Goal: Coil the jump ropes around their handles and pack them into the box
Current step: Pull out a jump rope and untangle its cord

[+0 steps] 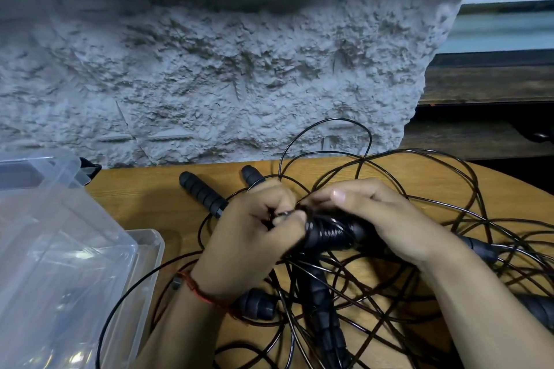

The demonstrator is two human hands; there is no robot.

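Rope wound tight round a pair of black handles: that wound bundle is held over the desk. The right hand curls over the bundle, and the left hand pinches the rope end at the bundle's left tip. A tangle of loose ropes sprawls behind, below and right of the bundle. A spare handle lies up-left of it, with the clear plastic box well to its left.

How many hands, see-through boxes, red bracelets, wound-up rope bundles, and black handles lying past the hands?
Hands: 2
Clear plastic box: 1
Red thread bracelet: 1
Coiled black rope bundle: 1
Black ribbed handles beyond the hands: 2
Total: 7
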